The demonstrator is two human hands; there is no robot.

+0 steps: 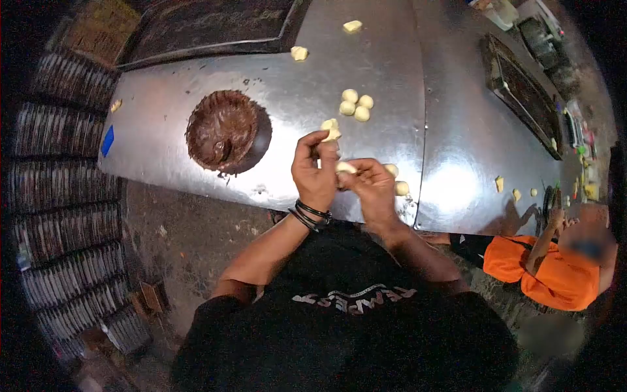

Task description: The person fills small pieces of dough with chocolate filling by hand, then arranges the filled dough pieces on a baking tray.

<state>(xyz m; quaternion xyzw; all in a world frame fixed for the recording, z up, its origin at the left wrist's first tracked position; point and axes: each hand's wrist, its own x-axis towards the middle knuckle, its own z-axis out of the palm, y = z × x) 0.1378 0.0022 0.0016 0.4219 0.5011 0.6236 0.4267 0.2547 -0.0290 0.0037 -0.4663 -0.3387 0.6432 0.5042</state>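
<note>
Both of my hands are raised over the near edge of the metal table. My left hand (315, 173), with dark bands at its wrist, is closed, and a pale yellow dough lump (331, 129) shows at its fingertips. Close beside it, my right hand (375, 191) pinches a smaller dough piece (346, 168) between thumb and fingers. Just beyond my right hand lie two dough balls (401, 188), partly covered by it. Farther up the table, several smooth dough balls (356, 105) sit in a tight cluster.
A bowl of chocolate-brown paste (225, 130) stands on the left. Dough scraps (299, 53) lie near a dark tray (215, 29) at the back; another tray (526, 98) is on the right. A person in orange (555, 271) works at the right. Stacked racks (68, 183) line the left.
</note>
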